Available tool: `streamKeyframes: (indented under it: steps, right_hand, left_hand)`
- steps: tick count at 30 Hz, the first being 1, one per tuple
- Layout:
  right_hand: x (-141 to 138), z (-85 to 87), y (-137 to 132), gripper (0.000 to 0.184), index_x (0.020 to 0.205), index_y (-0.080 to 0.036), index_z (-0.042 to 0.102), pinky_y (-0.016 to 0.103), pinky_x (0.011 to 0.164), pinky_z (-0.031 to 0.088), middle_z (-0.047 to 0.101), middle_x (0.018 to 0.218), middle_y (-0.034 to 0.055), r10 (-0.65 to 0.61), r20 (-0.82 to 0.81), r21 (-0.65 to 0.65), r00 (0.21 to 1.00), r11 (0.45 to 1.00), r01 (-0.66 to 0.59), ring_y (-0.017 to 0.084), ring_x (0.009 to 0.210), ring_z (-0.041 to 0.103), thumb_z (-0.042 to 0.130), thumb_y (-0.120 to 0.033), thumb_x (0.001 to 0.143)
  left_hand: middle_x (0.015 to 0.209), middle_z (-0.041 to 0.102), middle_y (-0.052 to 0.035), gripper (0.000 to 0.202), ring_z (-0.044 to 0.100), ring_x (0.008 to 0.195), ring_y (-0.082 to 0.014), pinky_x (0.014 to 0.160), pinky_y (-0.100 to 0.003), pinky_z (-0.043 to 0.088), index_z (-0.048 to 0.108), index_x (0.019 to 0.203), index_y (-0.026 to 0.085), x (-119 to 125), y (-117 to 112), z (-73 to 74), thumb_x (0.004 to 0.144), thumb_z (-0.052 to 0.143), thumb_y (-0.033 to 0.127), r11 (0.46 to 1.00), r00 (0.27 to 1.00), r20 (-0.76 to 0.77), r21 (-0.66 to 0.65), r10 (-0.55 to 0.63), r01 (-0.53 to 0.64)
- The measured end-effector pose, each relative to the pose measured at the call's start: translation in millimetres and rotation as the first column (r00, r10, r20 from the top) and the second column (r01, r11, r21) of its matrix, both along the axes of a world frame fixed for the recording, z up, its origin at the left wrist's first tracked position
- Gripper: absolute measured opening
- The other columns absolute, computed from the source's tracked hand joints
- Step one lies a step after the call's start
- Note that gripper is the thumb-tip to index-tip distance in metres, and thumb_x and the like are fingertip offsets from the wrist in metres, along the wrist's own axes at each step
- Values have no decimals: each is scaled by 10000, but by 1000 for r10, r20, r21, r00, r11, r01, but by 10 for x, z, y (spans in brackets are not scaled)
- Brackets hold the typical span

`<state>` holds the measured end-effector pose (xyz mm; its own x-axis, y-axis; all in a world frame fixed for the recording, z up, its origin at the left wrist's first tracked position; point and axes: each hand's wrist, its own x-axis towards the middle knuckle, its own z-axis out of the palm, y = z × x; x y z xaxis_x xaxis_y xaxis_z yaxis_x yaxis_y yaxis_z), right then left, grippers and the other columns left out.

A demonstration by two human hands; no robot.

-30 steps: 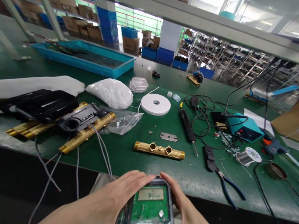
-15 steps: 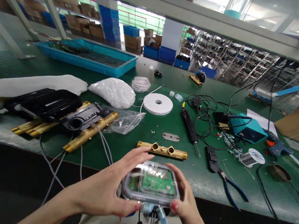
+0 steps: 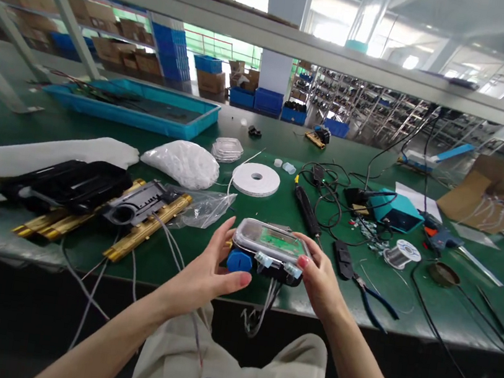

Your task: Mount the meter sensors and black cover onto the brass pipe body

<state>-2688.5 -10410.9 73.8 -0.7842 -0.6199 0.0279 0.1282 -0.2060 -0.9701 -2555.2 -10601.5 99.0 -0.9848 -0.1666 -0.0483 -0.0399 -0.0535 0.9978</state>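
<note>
Since half a second ago, both hands have carried the meter module forward, from over the lap to above the near edge of the bench. Left hand: fingers closed on the module's left end, thumb by its blue cap. Right hand: fingers clasp the right end. Module between the two hands, long axis left to right, clear lid up, cables hanging below. Beyond the fingertips: screwdriver; right of the right hand: pliers. Green bench, crowded; warehouse shelving behind.
</note>
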Motion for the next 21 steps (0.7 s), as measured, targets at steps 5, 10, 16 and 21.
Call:
streamKeyframes:
  steps: [5, 10, 16, 21]
  right_hand:
    - [51, 202, -52, 630, 1184, -168, 533, 376, 881, 482, 642, 1138, 116, 0, 12, 32, 1000, 999, -1, 247, 1008, 610, 673, -543, 697]
    - [38, 445, -27, 634, 1182, -164, 518, 355, 809, 517, 607, 1208, 134, 38, 55, 17, 998, 999, -39, 249, 1045, 601, 605, -609, 740]
    - [348, 352, 113, 491, 1075, -172, 546, 301, 744, 530, 681, 928, 73, -148, 15, -36, 989, 988, 148, 155, 793, 651, 535, -587, 812]
    - [706, 261, 134, 305, 923, -169, 647, 273, 742, 497, 686, 847, 40, 127, -222, 103, 967, 989, -106, 143, 775, 622, 646, -441, 786]
  left_hand:
    - [1308, 453, -95, 893, 463, 1183, -302, 988, -406, 431, 248, 1400, 233, -167, -38, 263, 700, 779, 384, 983, 992, -110, -175, -68, 48]
    - [1073, 561, -67, 721, 561, 963, -247, 829, -319, 501, 423, 1234, 190, -259, -4, 426, 647, 800, 371, 992, 979, -198, -103, 56, -77]
    - [997, 558, -32, 669, 546, 907, -190, 760, -234, 473, 437, 1192, 195, -208, 67, 553, 655, 807, 344, 968, 945, -266, -109, 190, -225]
    - [1014, 562, -32, 654, 552, 905, -189, 770, -250, 457, 441, 1180, 204, -200, 74, 543, 662, 819, 330, 946, 923, -295, -133, 248, -297]
